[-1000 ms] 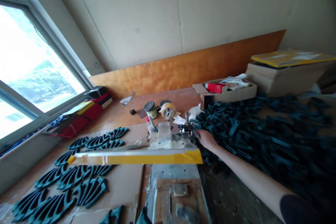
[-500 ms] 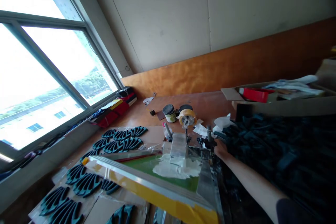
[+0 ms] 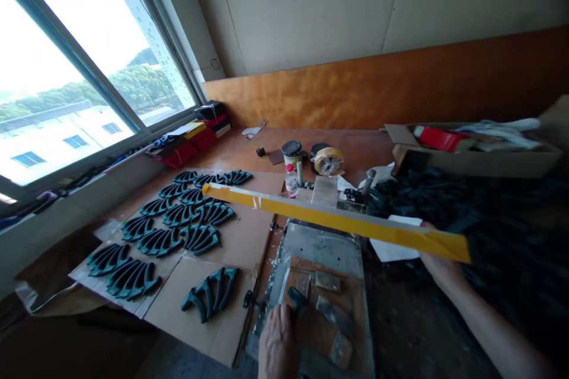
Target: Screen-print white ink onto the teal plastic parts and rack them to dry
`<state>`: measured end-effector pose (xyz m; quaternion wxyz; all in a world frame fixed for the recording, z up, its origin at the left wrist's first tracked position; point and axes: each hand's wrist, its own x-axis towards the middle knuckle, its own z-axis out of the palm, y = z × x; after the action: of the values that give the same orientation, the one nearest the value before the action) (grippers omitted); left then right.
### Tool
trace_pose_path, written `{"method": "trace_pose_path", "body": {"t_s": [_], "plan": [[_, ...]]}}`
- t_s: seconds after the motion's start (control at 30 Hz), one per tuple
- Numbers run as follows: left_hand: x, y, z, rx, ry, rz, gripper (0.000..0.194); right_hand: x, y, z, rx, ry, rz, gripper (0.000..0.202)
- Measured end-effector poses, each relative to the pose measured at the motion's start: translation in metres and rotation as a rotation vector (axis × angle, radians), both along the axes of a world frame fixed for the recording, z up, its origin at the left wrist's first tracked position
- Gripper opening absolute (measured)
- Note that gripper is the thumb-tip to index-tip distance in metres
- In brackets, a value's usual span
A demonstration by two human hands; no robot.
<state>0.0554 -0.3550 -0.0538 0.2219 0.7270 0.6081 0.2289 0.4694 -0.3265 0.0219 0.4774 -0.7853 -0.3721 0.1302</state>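
At the bottom middle, my left hand (image 3: 278, 337) is closed on a dark teal plastic piece (image 3: 297, 299), partly hidden by the fingers, over a wooden jig (image 3: 311, 331) fixed on a grey metal base plate (image 3: 324, 243). The yellow-taped screen printing frame (image 3: 338, 222) is tilted up above that plate, its edge toward me. My right hand (image 3: 438, 263) is closed at the frame's right end, with its fingers partly hidden behind the taped bar. A white paper sheet (image 3: 391, 251) shows just left of this hand.
Several dark teal fan-shaped pieces (image 3: 160, 241) lie in rows on cardboard (image 3: 204, 343) at left. Jars (image 3: 292, 151), tape rolls (image 3: 328, 161) and a small bottle (image 3: 291, 182) stand behind. A dark heap (image 3: 462, 207) and an open cardboard box (image 3: 480, 160) occupy the right.
The screen frame has risen and tilted, uncovering the plate and jig. My right hand has shifted right and nearer. My left hand has come into view with a teal piece.
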Motion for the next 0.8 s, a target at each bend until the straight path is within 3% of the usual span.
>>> {"method": "trace_pose_path", "body": {"t_s": [0.07, 0.13, 0.2, 0.3, 0.37, 0.43, 0.53, 0.6, 0.67, 0.8], "plan": [[-0.003, 0.002, -0.012, 0.042, 0.013, -0.057, 0.029, -0.023, -0.029, 0.009, 0.008, 0.148, 0.007, 0.036], [-0.007, 0.004, -0.013, 0.065, -0.027, -0.086, 0.031, -0.048, -0.053, 0.019, -0.008, 0.265, 0.013, 0.041], [-0.012, 0.007, -0.001, 0.069, -0.054, -0.11, 0.036, -0.071, -0.072, 0.028, -0.007, 0.341, 0.016, 0.041], [-0.014, 0.015, 0.037, -0.007, -0.107, -0.212, 0.039, -0.107, -0.09, 0.041, 0.059, 0.457, 0.021, 0.037], [-0.009, 0.024, 0.068, -0.159, -0.246, -0.306, 0.04, -0.132, -0.097, 0.05, 0.112, 0.57, 0.036, 0.035], [0.001, 0.033, 0.096, -0.414, -0.458, -0.403, 0.048, -0.158, -0.1, 0.058, 0.142, 0.677, 0.06, 0.034], [0.02, 0.042, 0.123, -0.814, -0.797, -0.546, 0.077, -0.193, -0.1, 0.065, 0.164, 0.784, 0.102, 0.034], [0.029, 0.041, 0.131, -0.99, -0.967, -0.656, 0.088, -0.21, -0.1, 0.067, 0.171, 0.845, 0.128, 0.036], [0.032, 0.036, 0.133, -1.115, -1.033, -0.721, 0.075, -0.221, -0.102, 0.067, 0.179, 0.912, 0.135, 0.035], [0.027, 0.029, 0.129, -1.156, -1.015, -0.599, 0.044, -0.236, -0.113, 0.064, 0.242, 1.083, 0.233, 0.053]]}}
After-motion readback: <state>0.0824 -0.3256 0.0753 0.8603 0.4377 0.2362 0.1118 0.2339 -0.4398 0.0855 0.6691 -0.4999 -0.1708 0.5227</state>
